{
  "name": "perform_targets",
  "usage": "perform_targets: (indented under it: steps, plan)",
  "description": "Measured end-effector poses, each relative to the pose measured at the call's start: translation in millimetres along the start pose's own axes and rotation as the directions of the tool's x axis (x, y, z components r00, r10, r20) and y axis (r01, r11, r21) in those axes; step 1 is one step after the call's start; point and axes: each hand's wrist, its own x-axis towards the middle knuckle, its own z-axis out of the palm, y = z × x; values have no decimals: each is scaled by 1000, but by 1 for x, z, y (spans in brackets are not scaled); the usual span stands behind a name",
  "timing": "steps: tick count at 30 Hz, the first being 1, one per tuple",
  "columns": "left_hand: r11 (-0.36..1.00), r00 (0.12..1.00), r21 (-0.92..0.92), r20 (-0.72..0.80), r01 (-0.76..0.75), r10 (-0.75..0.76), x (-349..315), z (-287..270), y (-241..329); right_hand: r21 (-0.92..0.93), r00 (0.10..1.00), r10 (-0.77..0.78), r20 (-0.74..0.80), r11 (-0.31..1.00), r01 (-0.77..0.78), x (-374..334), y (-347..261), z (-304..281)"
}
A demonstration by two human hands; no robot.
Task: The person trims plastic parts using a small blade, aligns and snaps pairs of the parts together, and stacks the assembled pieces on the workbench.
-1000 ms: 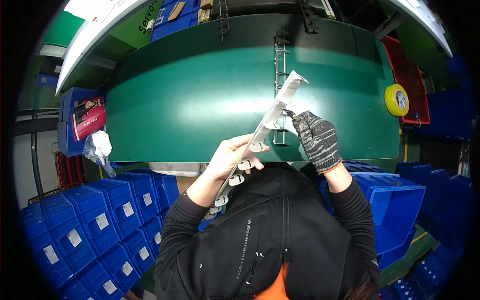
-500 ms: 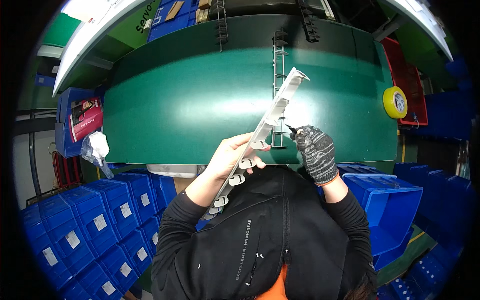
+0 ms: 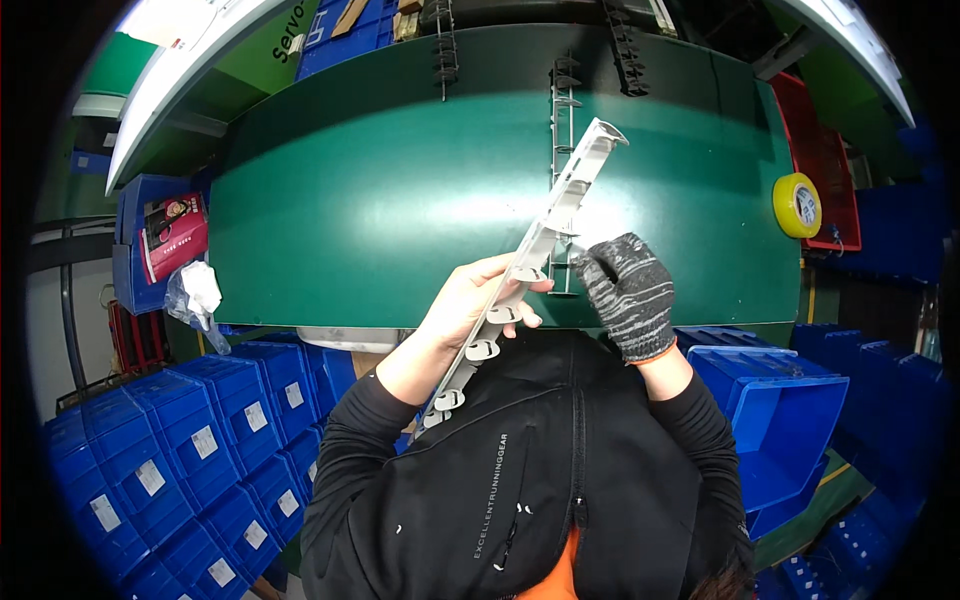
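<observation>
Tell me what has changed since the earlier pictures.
The bare left hand has shifted the long pale strip with rounded tabs slightly forward. The right hand in a black-and-grey knitted glove has drawn back slightly since the first picture; the dark tip at its fingers no longer shows clearly. Unchanged: the left hand's hold and the place of the round yellow tape roll.

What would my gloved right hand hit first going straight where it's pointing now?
Your right hand would probably meet the pale strip in your left hand first, though one view leaves depth unclear.
</observation>
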Motion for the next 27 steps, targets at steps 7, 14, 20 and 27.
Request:
perform_targets:
  steps: [7, 14, 20, 27]
  plan:
    - [997, 995, -46, 84, 55, -51, 4, -7, 0, 665, 898, 393, 198, 619, -418, 1, 30, -2]
    - [985, 938, 42, 301, 166, -171, 14, -25, 7, 962, 926, 290, 242, -195, -190, 39, 23, -7]
    - [872, 982, 489, 173, -16, -79, -2, -17, 32, 1000, 909, 416, 16, -6, -15, 63, 2, -26]
    - [929, 961, 349, 191, 123, -199, -5, -6, 42, 648, 975, 179, 131, 729, -221, 16, 26, -4]
